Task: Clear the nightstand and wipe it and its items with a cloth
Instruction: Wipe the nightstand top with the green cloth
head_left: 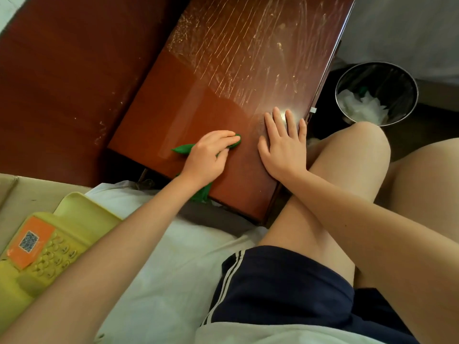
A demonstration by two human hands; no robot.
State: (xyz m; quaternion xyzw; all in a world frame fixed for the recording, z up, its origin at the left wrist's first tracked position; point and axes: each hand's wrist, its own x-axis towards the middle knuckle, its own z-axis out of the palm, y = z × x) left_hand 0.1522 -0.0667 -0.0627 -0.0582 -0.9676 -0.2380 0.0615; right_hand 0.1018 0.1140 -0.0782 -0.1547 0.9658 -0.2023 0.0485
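Gripping the green cloth (182, 148), probably soft and floppy so best held wadded, left hand (211, 151) wipes the nightstand (198, 95); right hand (283, 145) rests flat, open.

This is a bedroom, with something of a hotel room about it. A glossy reddish-brown nightstand (223, 78) stands against a dark wood panel (74, 70), just beside a bed (173, 256) made up in white sheets. A yellowed push-button phone (57, 254) with an orange code sticker (31, 242) lies on the bed, and a small round metal bin (412, 78) with a plastic liner sits on the floor at the nightstand's other side.
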